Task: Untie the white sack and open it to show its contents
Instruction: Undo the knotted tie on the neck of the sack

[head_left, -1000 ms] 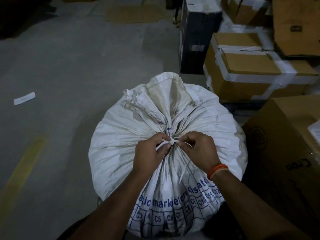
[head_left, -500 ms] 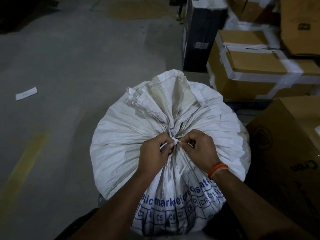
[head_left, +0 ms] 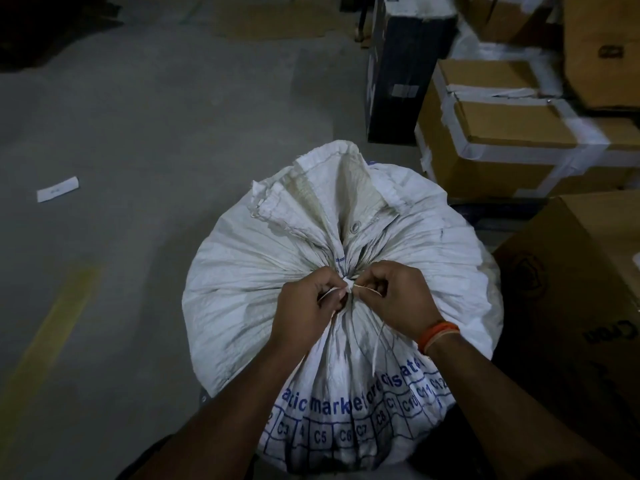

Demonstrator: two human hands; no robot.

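Note:
A full white woven sack (head_left: 242, 282) with blue printed lettering stands on the floor in front of me. Its neck is gathered and bound by a thin white tie (head_left: 349, 285), knotted at the middle. The loose mouth flap (head_left: 311, 199) fans out beyond the knot. My left hand (head_left: 308, 308) pinches the tie on the knot's left side. My right hand (head_left: 398, 299), with an orange band at the wrist, pinches the strand on the right side. A loose tail of the tie (head_left: 377, 344) hangs down toward me. The contents are hidden.
Taped cardboard boxes (head_left: 502, 133) are stacked at the right, with a dark box (head_left: 398, 81) behind and a large brown carton (head_left: 575, 306) close beside the sack. The grey concrete floor (head_left: 138, 133) at the left has a white paper slip (head_left: 57, 189) and a yellow line (head_left: 45, 341).
Both hands stayed at the knot and closed in on it; the strand held by my right hand looks shorter and tighter. The view shifted slightly.

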